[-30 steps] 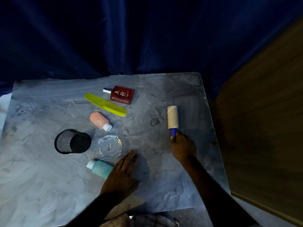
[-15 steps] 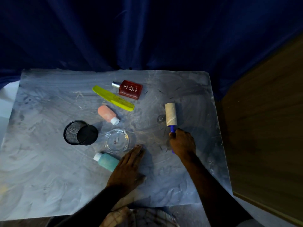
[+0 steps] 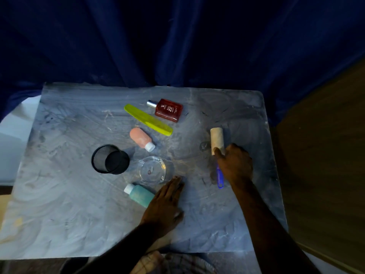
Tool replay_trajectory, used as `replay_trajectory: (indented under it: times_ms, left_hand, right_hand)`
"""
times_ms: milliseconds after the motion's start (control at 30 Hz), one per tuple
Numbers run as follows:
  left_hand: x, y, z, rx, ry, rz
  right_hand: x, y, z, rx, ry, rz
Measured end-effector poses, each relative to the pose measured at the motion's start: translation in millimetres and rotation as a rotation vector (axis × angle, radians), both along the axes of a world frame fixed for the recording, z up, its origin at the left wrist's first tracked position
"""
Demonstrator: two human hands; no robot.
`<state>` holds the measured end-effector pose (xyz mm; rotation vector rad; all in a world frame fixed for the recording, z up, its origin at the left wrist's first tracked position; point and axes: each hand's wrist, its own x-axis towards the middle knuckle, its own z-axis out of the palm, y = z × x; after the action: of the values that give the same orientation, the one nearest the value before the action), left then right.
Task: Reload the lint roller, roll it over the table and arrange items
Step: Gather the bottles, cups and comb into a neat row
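The lint roller (image 3: 216,139) lies on the grey table (image 3: 65,204) at the right, its tan roll pointing away and its blue handle (image 3: 219,177) pointing toward me. My right hand (image 3: 235,165) lies over its neck, index finger on the roll's near end. The handle shows bare beside the palm, with no fingers wrapped around it. My left hand (image 3: 166,202) rests flat on the table with fingers together, just right of a teal bottle (image 3: 140,194).
A black mesh cup (image 3: 110,159) lies on its side left of a clear glass ashtray (image 3: 152,171). Farther back are a pink bottle (image 3: 141,139), a yellow comb (image 3: 148,119) and a red perfume bottle (image 3: 167,109). Blue curtain behind, wooden panel (image 3: 325,155) at right.
My right hand has loosened from the blue handle, which now lies exposed on the table. The roller rolled slightly toward me. My left hand stayed flat.
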<state>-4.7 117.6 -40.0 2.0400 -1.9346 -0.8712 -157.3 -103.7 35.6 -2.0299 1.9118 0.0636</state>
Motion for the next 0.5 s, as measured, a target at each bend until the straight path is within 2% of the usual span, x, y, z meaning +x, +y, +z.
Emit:
replay_trajectory:
  times_ms: [100,200,333,500]
  left_hand:
    - [3,-5,14,0.021,0.062,0.010]
    - [1,-11,33,-0.087,0.106,0.083]
    - [13,-16,59,-0.160,0.203,0.371]
    - [63,-16,75,-0.141,0.069,0.593]
  right_hand:
    - [27,-6,11,-0.033,-0.116,0.085]
    - [61,-6,10,0.050,-0.218,0.150]
    - [99,11,-7,0.193,-0.221,0.261]
    - [118,47,-26,0.297,-0.184,0.351]
